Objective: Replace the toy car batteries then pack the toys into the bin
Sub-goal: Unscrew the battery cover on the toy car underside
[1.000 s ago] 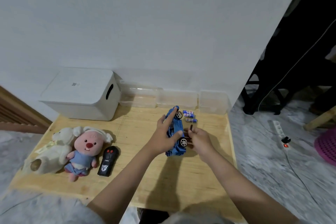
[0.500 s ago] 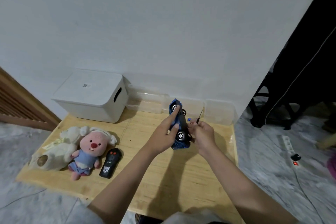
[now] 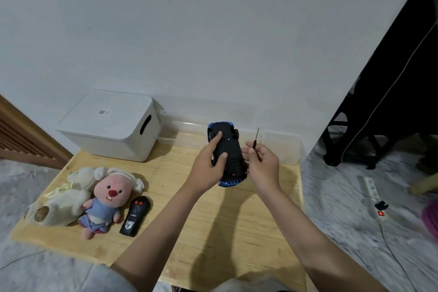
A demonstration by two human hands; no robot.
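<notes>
A blue toy car [image 3: 230, 154] is held above the wooden table [image 3: 213, 220], turned so its black underside faces me. My left hand [image 3: 208, 163] grips the car from the left, index finger and thumb pressed on the underside. My right hand [image 3: 262, 165] is just right of the car and pinches a thin small screwdriver [image 3: 256, 138] that points up. The white lidded bin [image 3: 111, 125] stands at the table's back left. The batteries are hidden behind the car and hands.
A cream plush [image 3: 61, 199], a pink plush [image 3: 106, 199] and a black remote control [image 3: 135, 216] lie at the table's left front. Clear plastic containers [image 3: 282, 147] line the wall at the back. A power strip [image 3: 375, 194] lies on the floor at right.
The car was lifted off the table and rolled over, from lying on its side to underside facing me. My right hand picked up the screwdriver and raised it beside the car.
</notes>
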